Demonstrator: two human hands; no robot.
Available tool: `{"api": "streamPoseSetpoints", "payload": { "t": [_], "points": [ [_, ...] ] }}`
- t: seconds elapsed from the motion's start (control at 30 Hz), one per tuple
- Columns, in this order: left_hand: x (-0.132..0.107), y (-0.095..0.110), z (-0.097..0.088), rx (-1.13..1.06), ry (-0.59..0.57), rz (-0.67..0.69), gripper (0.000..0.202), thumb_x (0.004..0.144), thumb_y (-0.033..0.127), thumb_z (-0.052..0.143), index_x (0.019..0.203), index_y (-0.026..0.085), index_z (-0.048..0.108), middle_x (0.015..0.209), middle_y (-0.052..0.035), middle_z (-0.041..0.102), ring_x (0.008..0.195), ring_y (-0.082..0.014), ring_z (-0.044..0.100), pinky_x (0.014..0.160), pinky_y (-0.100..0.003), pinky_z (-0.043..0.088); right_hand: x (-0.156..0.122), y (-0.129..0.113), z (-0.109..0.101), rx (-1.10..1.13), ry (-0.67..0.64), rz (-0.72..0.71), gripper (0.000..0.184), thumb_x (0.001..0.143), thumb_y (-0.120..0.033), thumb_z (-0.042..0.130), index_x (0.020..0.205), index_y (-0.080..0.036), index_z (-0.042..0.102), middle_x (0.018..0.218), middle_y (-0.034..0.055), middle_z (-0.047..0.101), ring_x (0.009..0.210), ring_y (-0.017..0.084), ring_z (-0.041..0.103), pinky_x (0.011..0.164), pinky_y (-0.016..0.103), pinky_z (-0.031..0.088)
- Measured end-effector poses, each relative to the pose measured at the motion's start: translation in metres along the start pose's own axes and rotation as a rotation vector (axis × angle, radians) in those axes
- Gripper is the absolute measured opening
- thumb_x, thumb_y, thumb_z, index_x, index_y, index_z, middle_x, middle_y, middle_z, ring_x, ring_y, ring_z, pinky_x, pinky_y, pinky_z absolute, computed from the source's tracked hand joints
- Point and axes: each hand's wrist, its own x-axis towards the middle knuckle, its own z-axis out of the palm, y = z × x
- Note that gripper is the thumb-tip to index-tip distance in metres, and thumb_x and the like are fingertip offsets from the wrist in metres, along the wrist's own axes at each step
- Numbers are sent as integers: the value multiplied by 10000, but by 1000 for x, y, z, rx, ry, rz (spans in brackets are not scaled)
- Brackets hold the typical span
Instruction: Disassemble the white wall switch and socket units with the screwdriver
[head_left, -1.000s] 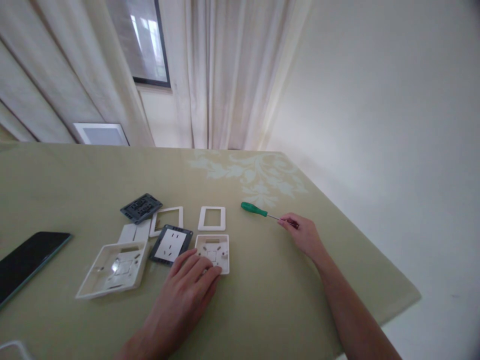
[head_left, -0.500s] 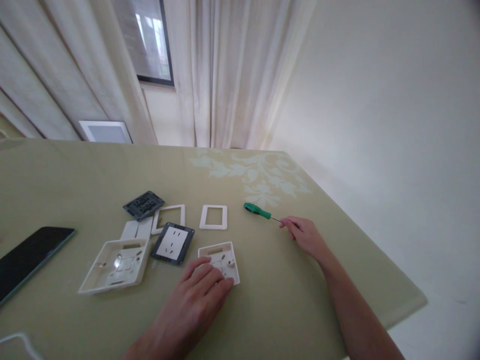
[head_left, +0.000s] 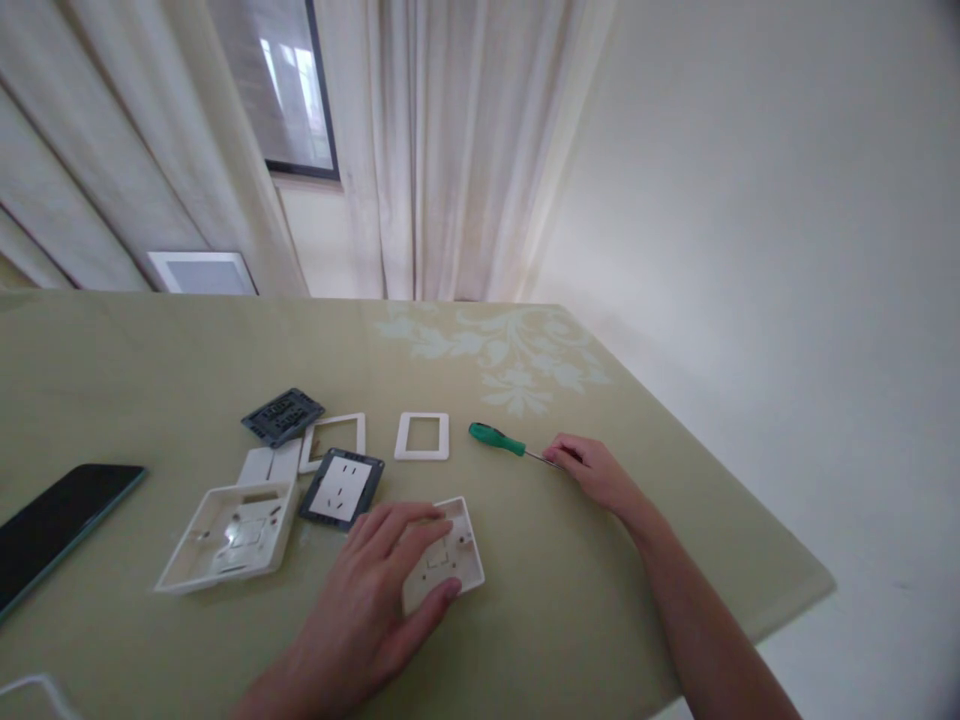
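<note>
My left hand [head_left: 375,590] is curved over a white socket mounting box [head_left: 457,555], fingers across its far left and thumb at its near edge. The hand hides the box's left part; its open side faces up. On the right, my right hand [head_left: 592,475] pinches the metal shaft of a screwdriver [head_left: 496,438] near its tip. The green handle points left, away from the hand. Left of my left hand lies a wall socket [head_left: 342,488] with a white face and dark grey frame.
A larger white mounting box [head_left: 232,538] sits at left, near a dark socket module [head_left: 283,416] and white cover frames [head_left: 422,437]. A phone [head_left: 60,530] lies far left and a white cable [head_left: 37,685] in the near corner. The table edge [head_left: 697,450] slopes along the right.
My left fingers have spread further over the small box, which has turned slightly. My right hand and the screwdriver have shifted a little left and down in view.
</note>
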Motion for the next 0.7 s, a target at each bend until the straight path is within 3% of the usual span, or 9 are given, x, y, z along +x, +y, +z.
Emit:
{"api": "streamPoseSetpoints", "payload": {
  "t": [0.13,0.23,0.37,0.47,0.57,0.63,0.7],
  "points": [
    [1,-11,-1,67,-46,-21,546,1022,401,721,1532,306,550,1460,-103,696,1314,-347,656,1100,-552,586,-5,-4,7,23,-59,-9,405,918,-571,746,1101,-213,790,609,-68,502,566,145,436,560,268,318],
    [0,-11,2,62,-77,-21,554,1018,387,723,1537,309,548,1476,-97,686,1334,-340,640,1115,-538,585,-6,-8,13,8,-88,-49,320,879,-493,811,1046,-222,780,643,-62,548,596,144,493,589,263,362],
    [-1,0,4,38,-117,22,561,1009,385,729,1537,304,555,1461,-97,700,1328,-328,652,1104,-505,593,-5,-14,16,-70,9,-87,97,944,-302,700,985,-221,735,750,-14,647,695,163,571,693,286,399],
    [1,2,1,40,-119,62,540,997,422,741,1500,286,601,1402,-102,739,1261,-325,700,1082,-492,593,-3,-16,14,-111,77,-112,133,987,-320,657,930,-218,720,869,38,711,801,191,621,771,311,425],
    [8,-15,-12,86,-56,-14,453,1050,449,661,1468,275,639,1389,-115,755,1266,-327,712,1076,-492,587,-2,-15,11,-133,68,-128,284,1052,-382,583,865,-226,728,850,45,735,808,200,648,784,321,426],
    [12,-36,-25,192,2,-141,415,1082,447,581,1445,261,656,1428,-137,743,1301,-364,698,1101,-575,558,-2,-13,10,-141,54,-120,362,1085,-405,525,858,-232,746,742,25,708,726,188,633,742,314,415],
    [14,-60,-40,323,-59,-207,558,1006,429,654,1533,253,606,1571,-165,661,1418,-427,628,1154,-654,497,-2,-12,10,-143,50,-107,368,1090,-446,530,919,-232,776,681,7,680,662,177,610,691,302,406]
  ]
}}
